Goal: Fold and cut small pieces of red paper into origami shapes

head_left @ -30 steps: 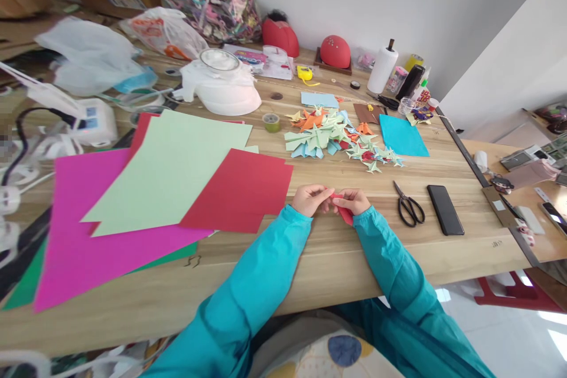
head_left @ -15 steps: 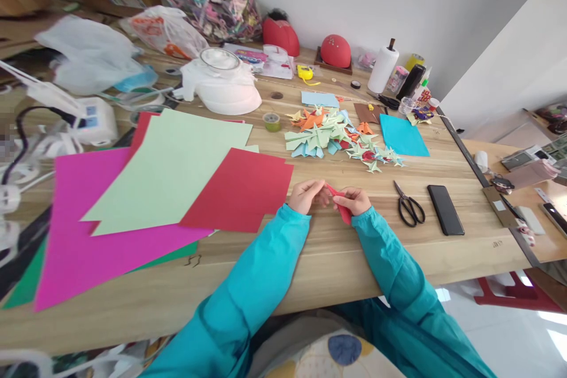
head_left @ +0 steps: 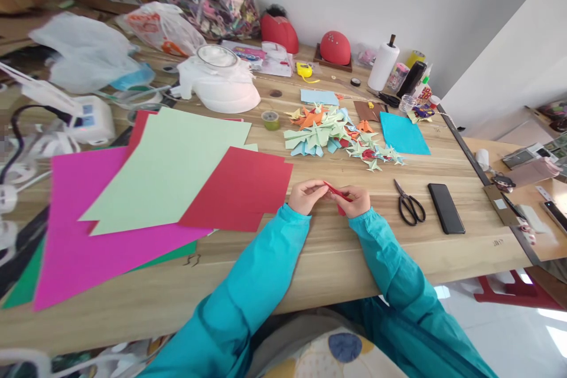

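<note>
A small folded piece of red paper is pinched between both my hands just above the wooden table. My left hand grips its left end with closed fingers. My right hand is closed on its right end, and a bit of red shows below the fingers. A heap of folded paper shapes in pale green, blue, orange and red lies on the table beyond my hands. Black scissors lie just right of my right hand.
Large sheets lie left: red, pale green, magenta. A black phone rests beside the scissors, a blue sheet behind them. A white appliance, tape roll, plastic bags and bottles crowd the far side.
The red paper has been raised slightly and turned flatter between my fingers. Both hands have stayed at about the same spot on the table.
</note>
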